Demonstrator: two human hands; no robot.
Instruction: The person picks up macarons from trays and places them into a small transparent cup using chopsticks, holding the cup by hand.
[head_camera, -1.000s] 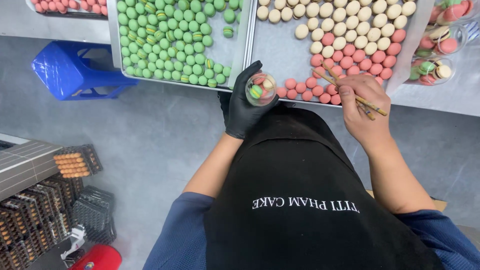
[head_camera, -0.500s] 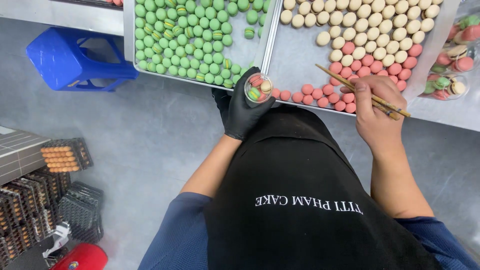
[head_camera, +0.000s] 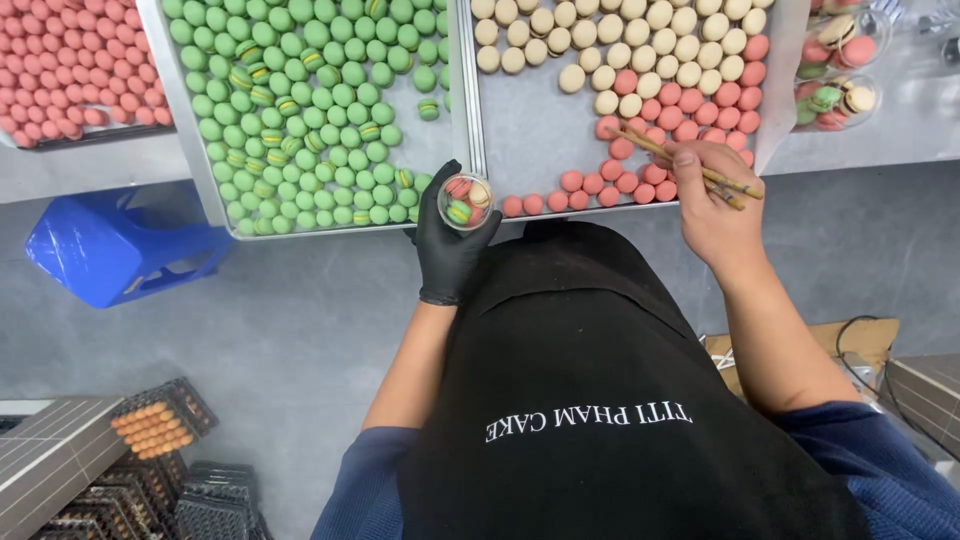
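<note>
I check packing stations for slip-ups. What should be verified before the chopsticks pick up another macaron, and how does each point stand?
1. Clear cup gripped firmly by the gloved left hand: ok.
2. Cup upright, mouth facing up: ok.
3. Room left in the cup: cannot tell; several macarons already inside.
4. Chopsticks held in the bare right hand: ok.
5. Chopstick tips over the pink macarons: ok.
6. Tray resting fully on the counter: not ok, its near edge overhangs.

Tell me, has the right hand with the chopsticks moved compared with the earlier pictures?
Yes. The right hand with the chopsticks has come back toward the near edge of the tray, over the pink macarons.
</note>
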